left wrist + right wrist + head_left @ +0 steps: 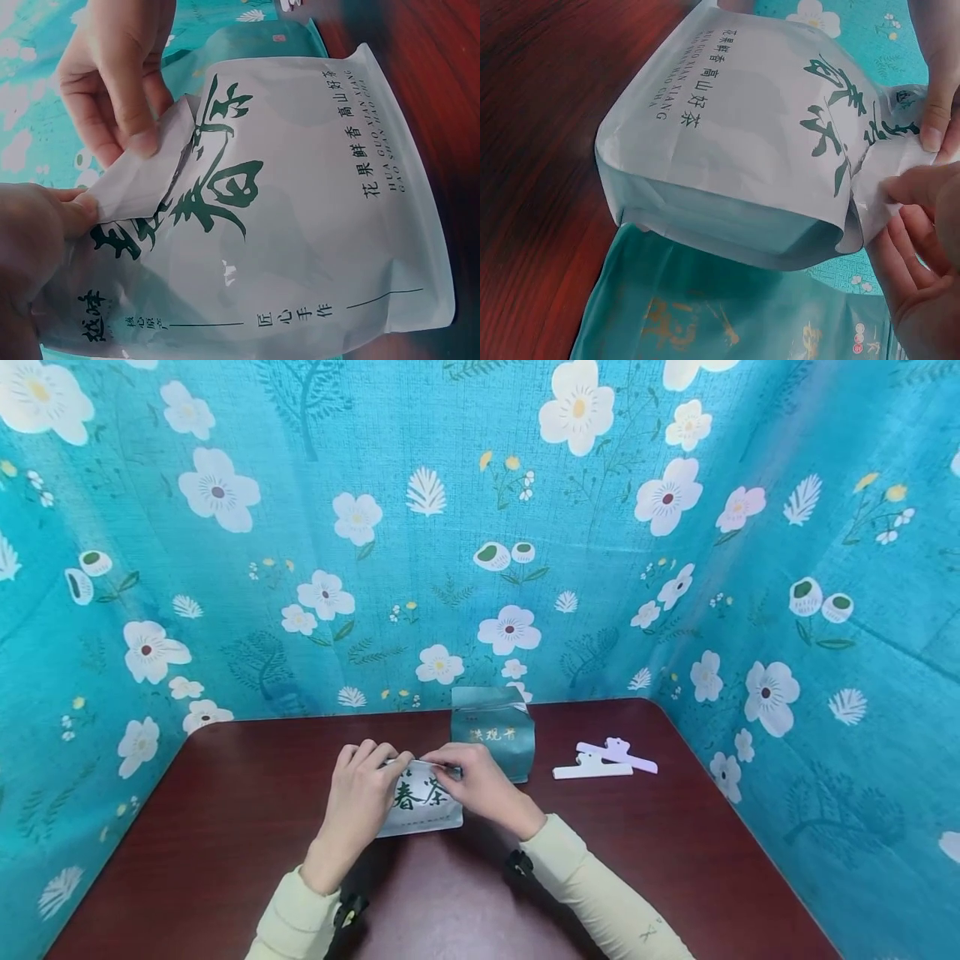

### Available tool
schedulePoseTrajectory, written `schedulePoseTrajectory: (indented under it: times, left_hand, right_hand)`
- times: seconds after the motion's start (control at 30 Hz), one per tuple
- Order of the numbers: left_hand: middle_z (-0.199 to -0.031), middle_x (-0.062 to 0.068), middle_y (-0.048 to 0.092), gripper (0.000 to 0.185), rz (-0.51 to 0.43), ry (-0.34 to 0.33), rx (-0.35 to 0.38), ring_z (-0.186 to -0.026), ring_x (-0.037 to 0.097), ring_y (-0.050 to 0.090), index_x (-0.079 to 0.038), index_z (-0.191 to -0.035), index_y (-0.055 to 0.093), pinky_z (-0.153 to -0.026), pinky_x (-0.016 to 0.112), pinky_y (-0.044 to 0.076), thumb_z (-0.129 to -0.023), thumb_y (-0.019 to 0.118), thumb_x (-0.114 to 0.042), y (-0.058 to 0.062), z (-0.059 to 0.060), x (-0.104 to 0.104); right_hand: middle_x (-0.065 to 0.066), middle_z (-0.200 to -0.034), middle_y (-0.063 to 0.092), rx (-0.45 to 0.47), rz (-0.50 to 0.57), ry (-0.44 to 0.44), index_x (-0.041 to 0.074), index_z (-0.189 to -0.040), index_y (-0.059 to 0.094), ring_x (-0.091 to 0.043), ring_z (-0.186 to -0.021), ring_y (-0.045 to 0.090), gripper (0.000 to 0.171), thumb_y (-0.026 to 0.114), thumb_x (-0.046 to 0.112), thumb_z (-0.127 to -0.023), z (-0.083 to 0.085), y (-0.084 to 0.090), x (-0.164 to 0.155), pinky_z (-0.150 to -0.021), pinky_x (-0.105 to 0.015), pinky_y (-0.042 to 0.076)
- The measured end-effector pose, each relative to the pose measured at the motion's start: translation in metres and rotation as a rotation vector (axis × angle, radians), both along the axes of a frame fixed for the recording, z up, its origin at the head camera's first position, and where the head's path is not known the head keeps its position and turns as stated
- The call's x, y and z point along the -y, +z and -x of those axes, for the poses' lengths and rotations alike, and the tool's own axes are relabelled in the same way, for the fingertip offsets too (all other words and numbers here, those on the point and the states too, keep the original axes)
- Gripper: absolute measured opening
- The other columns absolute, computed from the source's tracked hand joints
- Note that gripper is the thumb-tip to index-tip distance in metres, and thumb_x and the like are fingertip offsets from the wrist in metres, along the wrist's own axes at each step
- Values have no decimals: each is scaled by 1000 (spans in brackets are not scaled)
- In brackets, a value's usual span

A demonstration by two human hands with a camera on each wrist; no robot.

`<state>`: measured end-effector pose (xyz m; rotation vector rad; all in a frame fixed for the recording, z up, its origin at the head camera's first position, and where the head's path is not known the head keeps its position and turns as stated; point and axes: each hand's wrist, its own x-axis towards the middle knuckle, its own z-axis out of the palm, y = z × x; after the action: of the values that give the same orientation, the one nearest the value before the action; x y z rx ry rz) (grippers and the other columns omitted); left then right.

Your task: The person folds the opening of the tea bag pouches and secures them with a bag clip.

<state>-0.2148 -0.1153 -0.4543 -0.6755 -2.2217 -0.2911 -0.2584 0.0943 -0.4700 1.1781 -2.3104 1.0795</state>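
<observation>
A white tea bag [426, 806] with green lettering stands upright on the table between both hands. Its top is folded over into a pale flap [142, 180], which lies across the lettering. My left hand [362, 793] pinches one end of this flap, its thumb on the front of the bag. The other end is pinched between thumb and fingers of my right hand [477, 781]. In the right wrist view the bag's side gusset [727, 217] bulges outward, and the right thumb [907, 187] presses on the flap.
Behind the white bag stands a green tea bag [495, 739] with gold lettering. Two sealing clips, one white [592, 768] and one lilac [633, 758], lie crossed on the dark red table [247, 793] to the right. A flowered blue cloth [420, 568] surrounds the table's back and sides.
</observation>
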Motion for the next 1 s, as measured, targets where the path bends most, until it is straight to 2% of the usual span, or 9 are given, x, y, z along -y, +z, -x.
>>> schedulePoseTrajectory:
  times: [0.1, 0.3, 0.6, 0.87, 1.0]
  left_hand:
    - [-85, 3, 67, 28, -11, 3, 8, -80, 25, 55, -12, -102, 81, -74, 40, 40, -79, 81, 3, 0, 0, 2]
    - [-85, 4, 68, 26, -17, 8, 24, -80, 24, 55, -12, -102, 81, -75, 40, 40, -80, 82, 2, -2, -1, 6]
    - [-85, 4, 67, 26, -27, -2, 13, -81, 23, 55, -11, -102, 81, -74, 39, 39, -80, 81, 2, -4, -1, 4]
    - [-86, 4, 68, 27, -30, -13, 12, -81, 25, 56, -11, -102, 81, -75, 40, 41, -79, 81, 2, -2, -2, 3]
    - [-86, 4, 68, 27, -21, -4, 12, -82, 24, 56, -12, -103, 81, -76, 40, 40, -80, 82, 1, 0, -3, 3]
  right_hand:
    - [0, -105, 75, 27, 0, 10, 11, -116, 76, -6, -88, 67, 28, 69, -2, -93, 1, -1, 0, -74, -22, 55]
    - [-2, -106, 76, 52, -57, -34, 10, -116, 76, -9, -92, 69, 24, 67, 1, -96, 2, -5, -1, -77, -24, 55]
    - [-5, -105, 77, -36, -89, -29, 6, -116, 76, -14, -96, 73, 25, 65, -3, -95, 1, -1, -4, -81, -26, 58]
    - [-4, -119, 74, 61, -118, 22, 6, -127, 71, -14, -111, 69, 32, 63, -2, -98, 1, -4, -15, -94, -30, 55]
    - [-5, -121, 74, 53, -111, 40, 5, -128, 70, -14, -113, 69, 34, 61, -5, -97, 3, -6, -17, -95, -31, 55]
